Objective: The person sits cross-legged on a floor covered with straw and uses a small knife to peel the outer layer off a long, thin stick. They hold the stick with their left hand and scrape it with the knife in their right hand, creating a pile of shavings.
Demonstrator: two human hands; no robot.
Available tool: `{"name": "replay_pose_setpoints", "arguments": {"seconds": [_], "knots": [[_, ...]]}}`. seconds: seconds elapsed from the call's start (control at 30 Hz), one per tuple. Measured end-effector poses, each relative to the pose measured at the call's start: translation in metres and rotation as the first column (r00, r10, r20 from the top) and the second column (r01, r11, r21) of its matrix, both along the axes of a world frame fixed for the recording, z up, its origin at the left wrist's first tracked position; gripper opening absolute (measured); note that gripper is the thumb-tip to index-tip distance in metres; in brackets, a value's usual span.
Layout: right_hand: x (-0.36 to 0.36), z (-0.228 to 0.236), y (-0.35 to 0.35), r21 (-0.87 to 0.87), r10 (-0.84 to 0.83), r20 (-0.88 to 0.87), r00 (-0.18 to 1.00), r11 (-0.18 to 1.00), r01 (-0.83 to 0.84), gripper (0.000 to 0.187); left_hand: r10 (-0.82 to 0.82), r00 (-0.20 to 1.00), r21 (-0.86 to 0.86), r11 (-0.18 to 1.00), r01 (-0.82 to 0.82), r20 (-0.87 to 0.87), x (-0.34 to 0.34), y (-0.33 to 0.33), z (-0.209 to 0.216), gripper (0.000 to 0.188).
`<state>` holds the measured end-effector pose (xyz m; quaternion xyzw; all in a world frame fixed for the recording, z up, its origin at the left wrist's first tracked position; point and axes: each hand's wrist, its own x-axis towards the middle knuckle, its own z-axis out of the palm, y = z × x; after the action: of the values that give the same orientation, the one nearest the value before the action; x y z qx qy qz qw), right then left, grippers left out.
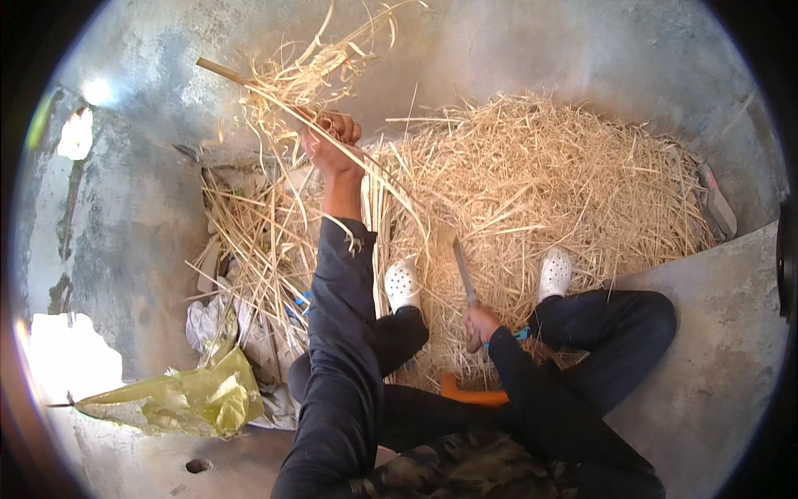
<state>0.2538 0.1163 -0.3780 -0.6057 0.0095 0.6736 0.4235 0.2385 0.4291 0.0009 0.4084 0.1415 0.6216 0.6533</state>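
Sitting cross-legged with an orange thing (472, 392) by my legs, right hand (480, 324) fingers wrapped tight round a knife (464, 273) pointing into the straw pile (540, 179). Left hand (332, 137) is up high, fist closed on a straw bundle (307, 79). Yellow bag (179, 399) sits off left.

A crumpled yellow-green plastic bag (187, 399) lies on the concrete floor (731, 333), well below and to the left of the raised left hand (331, 137), far left of the right hand (480, 324). Just above it sit crumpled whitish-grey sacks (212, 324), partly buried under loose straw. No labels, signs or screens show.
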Motion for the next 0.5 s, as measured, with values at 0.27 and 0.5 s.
{"name": "replay_pose_setpoints", "arguments": {"seconds": [0.27,0.5], "knots": [[-0.027,0.228,0.028,0.506,-0.065,0.441,0.895,0.842,-0.188,0.010,-0.127,0.990,0.018,0.992,0.126,0.063,-0.039,0.006,-0.020,0.032],[-0.049,0.180,0.068,0.534,-0.285,0.662,0.693,0.828,-0.169,0.027,-0.225,0.972,0.113,0.970,0.217,0.068,-0.045,-0.019,-0.018,0.037]]}}
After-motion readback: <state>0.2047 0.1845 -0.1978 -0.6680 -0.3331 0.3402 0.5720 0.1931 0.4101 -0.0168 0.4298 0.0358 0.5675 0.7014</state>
